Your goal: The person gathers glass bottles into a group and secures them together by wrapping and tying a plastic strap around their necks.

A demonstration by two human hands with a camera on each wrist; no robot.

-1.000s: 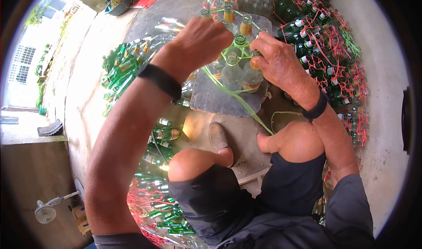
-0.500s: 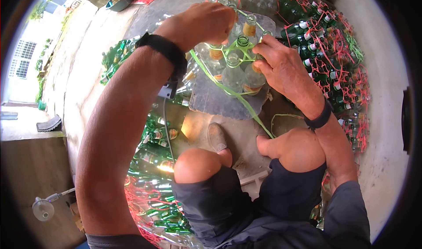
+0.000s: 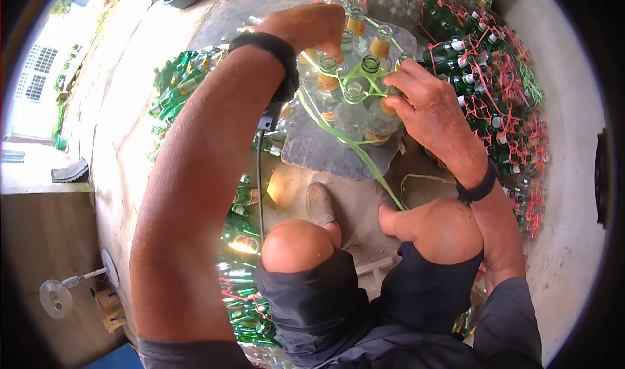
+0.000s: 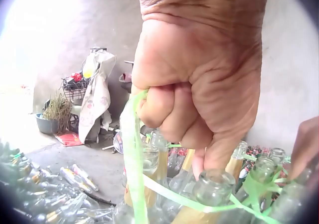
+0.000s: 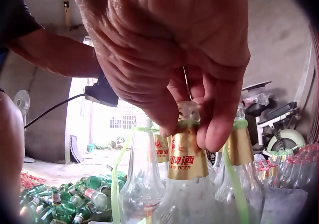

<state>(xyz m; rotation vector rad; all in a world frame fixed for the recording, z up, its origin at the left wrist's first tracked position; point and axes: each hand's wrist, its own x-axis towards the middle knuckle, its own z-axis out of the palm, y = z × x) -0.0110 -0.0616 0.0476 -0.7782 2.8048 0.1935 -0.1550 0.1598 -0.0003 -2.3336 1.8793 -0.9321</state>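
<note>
Clear glass bottles, among them a front bottle [image 3: 351, 115], stand upright in a cluster on a grey board [image 3: 309, 151]. Light green plastic strap [image 3: 345, 138] is looped around their necks. Over the cluster's far left side, my left hand [image 3: 316, 30] has its fingers curled around a length of strap [image 4: 132, 154], which hangs down beside the necks. One of its fingertips reaches down among the bottle tops. My right hand [image 3: 433, 102] is at the right side and pinches the neck of a gold-labelled beer bottle [image 5: 187, 159] between thumb and fingers.
Green bottles bound with red strap [image 3: 495, 102] are stacked along the right wall. Loose green bottles [image 3: 179, 82] lie on the floor to the left, more beside my left leg. A strap tail runs from the board toward my right foot. A fan [image 3: 58, 297] stands lower left.
My left hand has moved away from me, toward the far side of the cluster, drawing the strap. The right hand stays at the same bottle neck.
</note>
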